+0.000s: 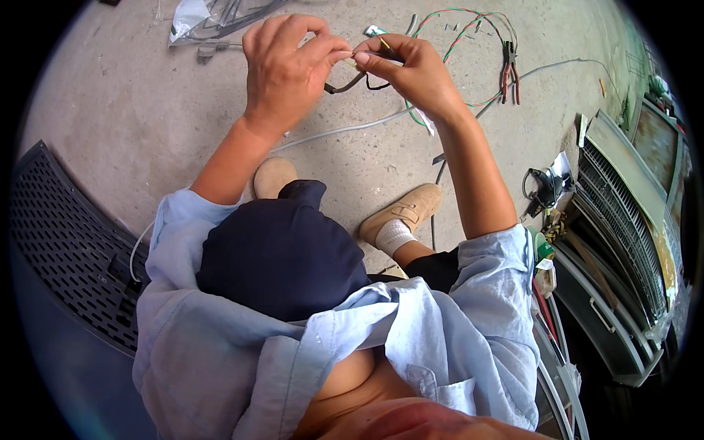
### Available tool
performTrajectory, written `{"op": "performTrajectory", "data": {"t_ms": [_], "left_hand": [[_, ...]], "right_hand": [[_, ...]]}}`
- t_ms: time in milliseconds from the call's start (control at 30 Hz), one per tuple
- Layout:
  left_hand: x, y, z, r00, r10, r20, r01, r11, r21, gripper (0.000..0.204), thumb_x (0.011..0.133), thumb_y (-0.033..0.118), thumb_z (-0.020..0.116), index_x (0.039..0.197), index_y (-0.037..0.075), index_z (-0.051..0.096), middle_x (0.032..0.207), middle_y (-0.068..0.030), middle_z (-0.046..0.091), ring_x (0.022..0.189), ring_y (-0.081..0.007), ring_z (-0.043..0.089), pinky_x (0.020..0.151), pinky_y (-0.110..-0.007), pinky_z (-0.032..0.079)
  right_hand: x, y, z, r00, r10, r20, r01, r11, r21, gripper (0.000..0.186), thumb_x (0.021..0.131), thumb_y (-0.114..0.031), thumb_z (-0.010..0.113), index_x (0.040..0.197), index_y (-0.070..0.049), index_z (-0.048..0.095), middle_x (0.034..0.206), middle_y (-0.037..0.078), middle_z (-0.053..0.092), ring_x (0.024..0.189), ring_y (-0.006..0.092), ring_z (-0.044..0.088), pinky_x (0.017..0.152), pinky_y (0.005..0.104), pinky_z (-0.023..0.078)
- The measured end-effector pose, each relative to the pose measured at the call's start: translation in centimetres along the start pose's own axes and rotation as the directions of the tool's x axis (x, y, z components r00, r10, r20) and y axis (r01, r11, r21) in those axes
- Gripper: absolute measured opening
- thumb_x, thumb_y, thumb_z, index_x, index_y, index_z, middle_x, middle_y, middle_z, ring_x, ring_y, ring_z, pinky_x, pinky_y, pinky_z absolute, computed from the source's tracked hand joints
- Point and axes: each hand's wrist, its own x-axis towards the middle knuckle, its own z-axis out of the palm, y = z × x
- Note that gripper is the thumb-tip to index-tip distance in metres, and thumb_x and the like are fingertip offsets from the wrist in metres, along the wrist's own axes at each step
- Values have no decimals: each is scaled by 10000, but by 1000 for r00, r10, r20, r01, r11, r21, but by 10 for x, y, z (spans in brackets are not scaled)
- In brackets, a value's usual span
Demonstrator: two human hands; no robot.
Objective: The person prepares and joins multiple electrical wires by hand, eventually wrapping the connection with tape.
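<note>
My left hand (287,70) and my right hand (414,72) meet fingertip to fingertip above the concrete floor. Both are closed in a pinch on thin wires, whose exact joint the fingers hide. A dark cable (343,88) bends down below the fingertips, and a short black loop (377,86) hangs beside it under my right hand. Yellowish wire (385,44) shows at the right fingers. To the right lie a pair of red-handled pliers (509,72) and a loose coil of red and green wire (449,55).
A grey cable (345,132) crosses the floor before my shoes (403,210). Clear plastic bags (220,18) lie at far left. On the left stands a dark perforated panel (70,242); stacked grilles and metal panels (623,213) lean at right, near a black clamp-like object (546,187).
</note>
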Motion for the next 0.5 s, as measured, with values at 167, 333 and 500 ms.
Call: {"op": "performTrajectory", "data": {"t_ms": [167, 333, 500], "left_hand": [[6, -4, -3, 996, -30, 87, 40, 993, -114, 94, 833, 200, 692, 892, 128, 681, 944, 10, 587, 925, -203, 547, 839, -347, 382], [1, -9, 5, 966, -158, 206, 222, 916, -334, 102, 851, 185, 670, 910, 102, 658, 909, -21, 641, 873, -237, 605, 793, -349, 441], [-1, -2, -1, 969, -160, 189, 213, 927, -309, 200, 821, 211, 706, 1000, 131, 668, 901, -9, 677, 863, -208, 624, 868, -353, 433]], "right_hand": [[1, -3, 3, 999, 24, -32, -22, 998, 52, 238, 837, -252, 708, 929, -34, 730, 818, 44, 688, 747, 98, 599, 703, 274, 481], [0, 0, 5, 998, 13, -62, -10, 999, 54, 242, 834, -260, 703, 917, -34, 733, 802, 40, 682, 744, 95, 595, 701, 271, 480], [0, 4, 5, 998, 14, -61, -12, 999, 41, 239, 819, -258, 693, 898, -37, 735, 794, 34, 677, 739, 92, 596, 698, 268, 478]]}}
